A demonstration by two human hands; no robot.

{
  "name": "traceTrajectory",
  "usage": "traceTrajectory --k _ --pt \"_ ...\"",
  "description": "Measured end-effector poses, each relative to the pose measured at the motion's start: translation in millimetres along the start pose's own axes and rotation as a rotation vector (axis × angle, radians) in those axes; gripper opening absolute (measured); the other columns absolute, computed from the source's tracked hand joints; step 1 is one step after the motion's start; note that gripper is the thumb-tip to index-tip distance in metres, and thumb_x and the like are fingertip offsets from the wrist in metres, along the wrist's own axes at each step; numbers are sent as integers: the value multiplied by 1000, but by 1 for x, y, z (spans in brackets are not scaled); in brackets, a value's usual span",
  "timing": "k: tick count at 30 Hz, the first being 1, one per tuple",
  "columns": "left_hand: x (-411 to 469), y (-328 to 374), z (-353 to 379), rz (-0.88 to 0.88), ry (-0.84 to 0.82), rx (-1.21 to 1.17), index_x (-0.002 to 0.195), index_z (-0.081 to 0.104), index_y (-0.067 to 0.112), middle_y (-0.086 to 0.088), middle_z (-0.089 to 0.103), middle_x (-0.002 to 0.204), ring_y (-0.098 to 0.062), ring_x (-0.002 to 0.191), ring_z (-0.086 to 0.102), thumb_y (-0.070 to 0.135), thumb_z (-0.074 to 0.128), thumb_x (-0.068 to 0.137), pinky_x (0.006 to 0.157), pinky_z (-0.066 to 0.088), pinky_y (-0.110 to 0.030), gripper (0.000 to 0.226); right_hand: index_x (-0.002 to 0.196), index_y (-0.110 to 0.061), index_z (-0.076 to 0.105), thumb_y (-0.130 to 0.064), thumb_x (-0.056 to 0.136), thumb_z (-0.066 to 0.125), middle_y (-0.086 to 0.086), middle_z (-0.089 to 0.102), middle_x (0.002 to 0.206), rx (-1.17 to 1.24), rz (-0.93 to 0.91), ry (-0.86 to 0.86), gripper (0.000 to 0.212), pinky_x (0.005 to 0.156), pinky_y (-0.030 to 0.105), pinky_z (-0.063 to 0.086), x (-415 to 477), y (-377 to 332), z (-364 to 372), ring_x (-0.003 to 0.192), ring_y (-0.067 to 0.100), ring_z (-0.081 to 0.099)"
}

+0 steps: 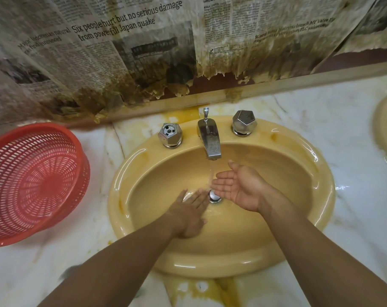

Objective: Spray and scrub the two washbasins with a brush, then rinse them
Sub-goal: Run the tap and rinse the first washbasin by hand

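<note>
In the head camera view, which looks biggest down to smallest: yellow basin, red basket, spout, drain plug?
1. yellow basin, largest.
2. red basket, though the left edge crops it.
3. spout.
4. drain plug, smallest.

the spout (210,140) and knobs (170,135) crowd the back rim of the basin (309,196); the left hand (188,216) and right hand (239,187) fill its middle. a red basket (33,180) blocks the tabletop (354,151) at left, and the right side lies open.
</note>
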State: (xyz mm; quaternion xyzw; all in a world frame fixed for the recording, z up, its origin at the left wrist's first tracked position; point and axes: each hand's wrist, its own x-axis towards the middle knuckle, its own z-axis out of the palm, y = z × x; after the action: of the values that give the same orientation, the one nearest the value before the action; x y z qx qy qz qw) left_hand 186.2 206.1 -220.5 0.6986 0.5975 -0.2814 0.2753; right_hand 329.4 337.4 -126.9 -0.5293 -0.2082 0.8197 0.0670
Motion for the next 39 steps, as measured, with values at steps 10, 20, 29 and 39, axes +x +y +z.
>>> traceTrajectory --k 10,20,29,39 --pt "-10 -71 -34 -95 154 783 156 -26 16 5 -35 159 -12 155 -24 43 12 109 121 -23 -48 66 138 13 43 -43 107 43 36 56 133 288 -45 -105 64 103 47 51 -2 2 9 121 45 60" --pt "-14 -74 -40 -139 261 900 146 -37 5 -7 -44 155 -21 151 -33 37 11 107 124 -18 -47 69 122 16 55 -30 111 36 36 67 116 470 -60 -134 51 79 46 63 -5 13 -11 101 47 70" --pt "-20 -89 -46 -112 294 980 149 -36 1 -12 -45 157 -26 148 -37 33 10 106 120 -24 -50 70 122 17 57 -25 109 42 33 68 116 469 -27 -38 46 85 50 60 8 26 -18 108 46 69" --pt "-23 -80 -44 -93 266 844 154 -29 6 -8 -42 159 -20 150 -33 30 15 107 123 -21 -44 70 122 19 56 -22 109 42 36 65 119 455 -27 -55 45 85 51 60 11 28 -7 108 48 68"
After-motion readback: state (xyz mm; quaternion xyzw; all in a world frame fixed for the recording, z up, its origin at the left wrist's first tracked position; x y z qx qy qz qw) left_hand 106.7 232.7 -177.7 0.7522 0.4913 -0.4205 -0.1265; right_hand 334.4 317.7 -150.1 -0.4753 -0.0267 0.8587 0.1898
